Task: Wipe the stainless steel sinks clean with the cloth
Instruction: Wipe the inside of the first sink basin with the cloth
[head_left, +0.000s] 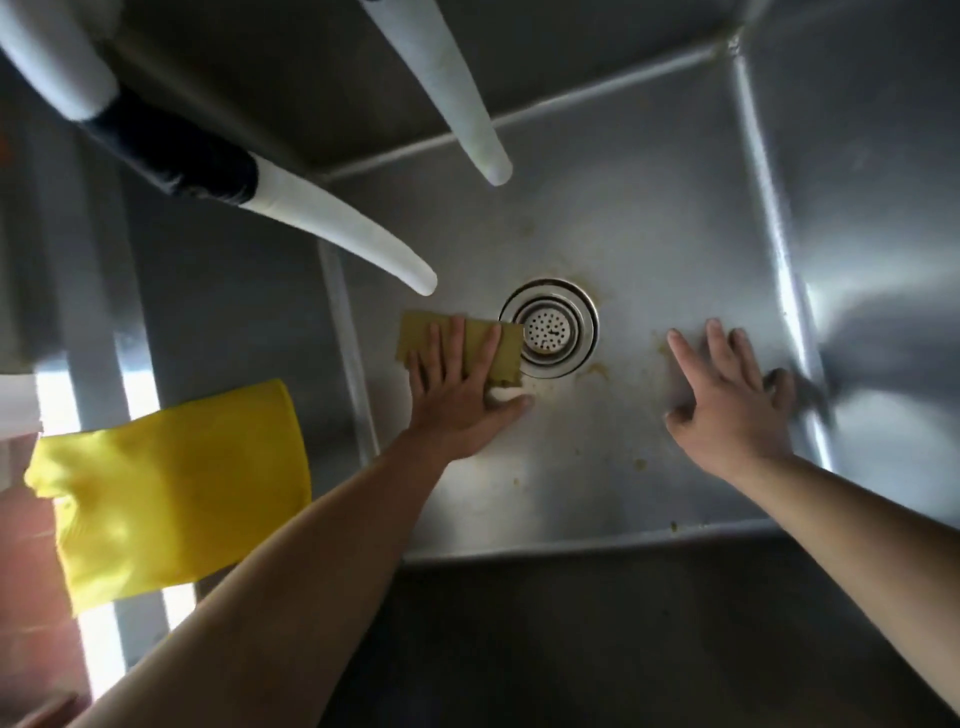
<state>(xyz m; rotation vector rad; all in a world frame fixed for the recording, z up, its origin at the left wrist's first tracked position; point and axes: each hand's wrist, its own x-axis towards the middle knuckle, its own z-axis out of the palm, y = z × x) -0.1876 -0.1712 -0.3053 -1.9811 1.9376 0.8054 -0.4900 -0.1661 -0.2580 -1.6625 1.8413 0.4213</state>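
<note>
I look down into a deep stainless steel sink with brownish stains around its round drain strainer. My left hand presses a folded olive-yellow cloth flat on the sink floor, just left of the drain, fingers straight. A small white patch shows under the thumb. My right hand lies spread on the sink floor to the right of the drain, fingers straight, holding nothing.
Two white hose spouts hang over the basin, one at the left with a black band, one at the top middle. A bright yellow cloth is draped over the sink's left rim. Small food specks dot the floor near the front wall.
</note>
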